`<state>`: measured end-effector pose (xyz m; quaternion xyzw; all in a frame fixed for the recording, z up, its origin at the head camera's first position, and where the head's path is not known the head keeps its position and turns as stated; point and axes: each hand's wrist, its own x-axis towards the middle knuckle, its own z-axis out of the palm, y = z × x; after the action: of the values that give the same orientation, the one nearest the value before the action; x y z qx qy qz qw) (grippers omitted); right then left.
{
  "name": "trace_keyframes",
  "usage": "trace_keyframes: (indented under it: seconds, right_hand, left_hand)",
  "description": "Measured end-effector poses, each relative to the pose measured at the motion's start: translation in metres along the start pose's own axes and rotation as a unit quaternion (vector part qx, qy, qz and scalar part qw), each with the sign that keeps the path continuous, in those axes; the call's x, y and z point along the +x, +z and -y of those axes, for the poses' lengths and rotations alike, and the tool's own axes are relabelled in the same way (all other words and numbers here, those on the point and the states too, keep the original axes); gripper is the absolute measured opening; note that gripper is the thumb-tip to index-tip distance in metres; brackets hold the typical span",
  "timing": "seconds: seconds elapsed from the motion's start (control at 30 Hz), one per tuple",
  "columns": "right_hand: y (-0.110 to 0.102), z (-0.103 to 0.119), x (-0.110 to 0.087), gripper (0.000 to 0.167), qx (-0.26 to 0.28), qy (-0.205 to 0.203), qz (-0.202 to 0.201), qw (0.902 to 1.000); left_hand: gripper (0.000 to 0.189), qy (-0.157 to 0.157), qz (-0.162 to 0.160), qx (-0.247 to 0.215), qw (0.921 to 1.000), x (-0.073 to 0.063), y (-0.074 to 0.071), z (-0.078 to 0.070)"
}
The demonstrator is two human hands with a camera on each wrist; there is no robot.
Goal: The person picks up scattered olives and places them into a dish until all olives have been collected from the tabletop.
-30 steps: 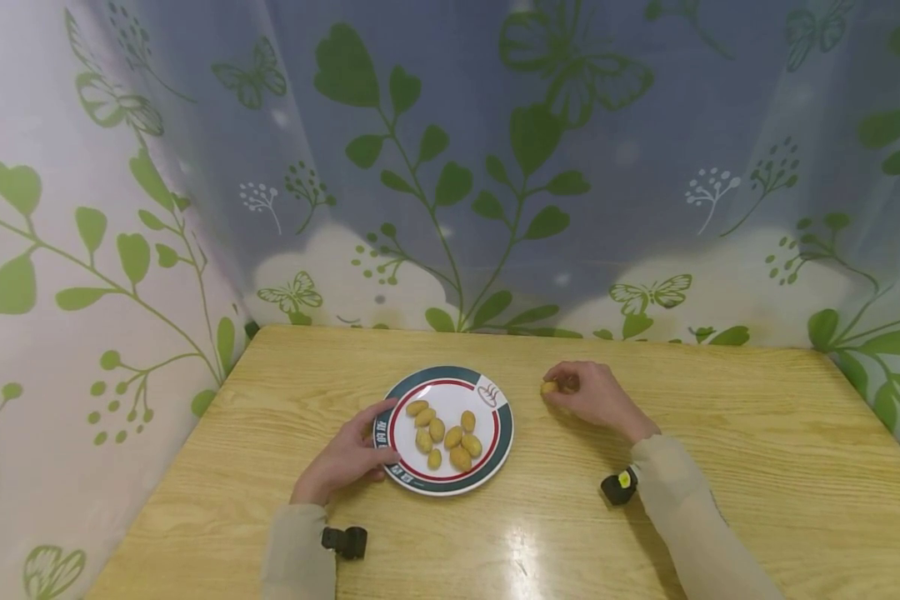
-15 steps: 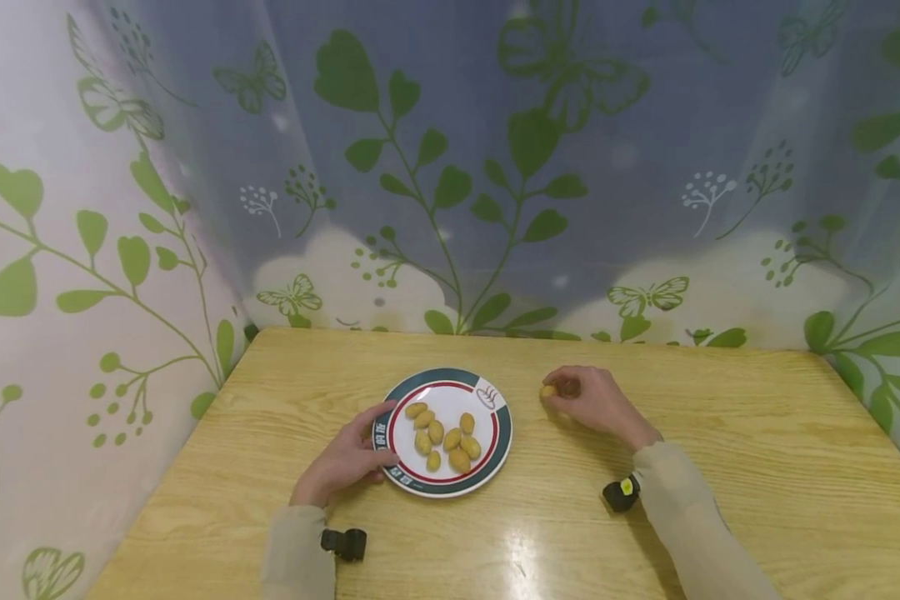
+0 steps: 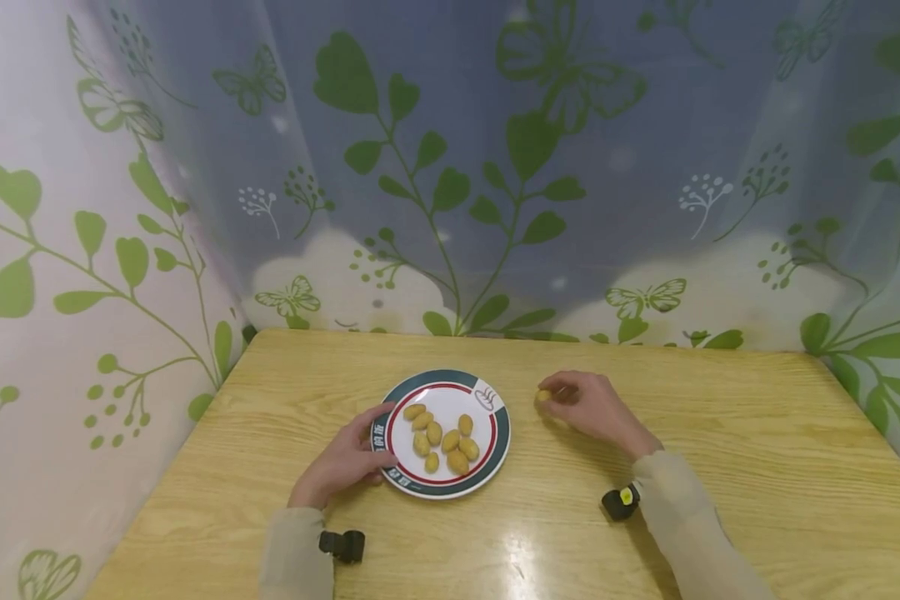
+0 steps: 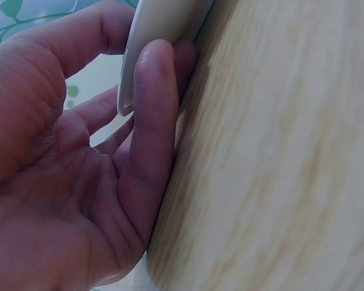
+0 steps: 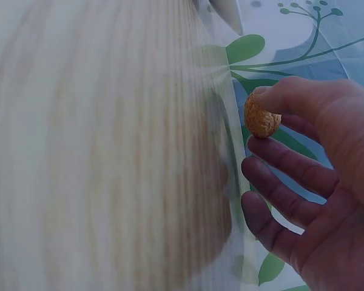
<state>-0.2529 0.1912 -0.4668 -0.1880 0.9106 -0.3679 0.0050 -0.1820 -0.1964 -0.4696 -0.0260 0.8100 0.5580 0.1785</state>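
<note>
A round white plate [image 3: 483, 467] with a dark green rim and a red ring lies on the table. Several small yellow-brown oval fruits [image 3: 450, 442] are spread over it. My left hand [image 3: 345, 457] grips the plate's left edge; in the left wrist view its thumb and fingers lie on either side of the rim. To the right of the plate, my right hand [image 3: 588, 407] pinches one more wrinkled, date-like fruit [image 5: 262, 115] between thumb and forefinger. Its other fingers are slightly bent and hold nothing. Part of the held fruit is hidden by the thumb.
The wooden table [image 3: 540, 533] carries the plate. Its far edge meets a blue curtain [image 3: 420, 167] printed with leaves and butterflies, and a similar pale curtain hangs on the left. Each wrist wears a small black camera [image 3: 621, 503].
My right hand, pinching the fruit, has shifted very slightly left toward the plate. My left hand keeps its grip on the rim, and the fruits on the plate have not moved.
</note>
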Motion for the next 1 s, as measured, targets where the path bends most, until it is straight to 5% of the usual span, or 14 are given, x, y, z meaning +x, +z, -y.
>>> trace_keyframes:
  seconds: [1.0]
  right_hand:
    - [0.014, 0.031, -0.009, 0.022, 0.024, -0.055, -0.007, 0.9982]
  left_hand:
    - [0.081, 0.002, 0.004, -0.009, 0.9999, 0.0, 0.0, -0.001]
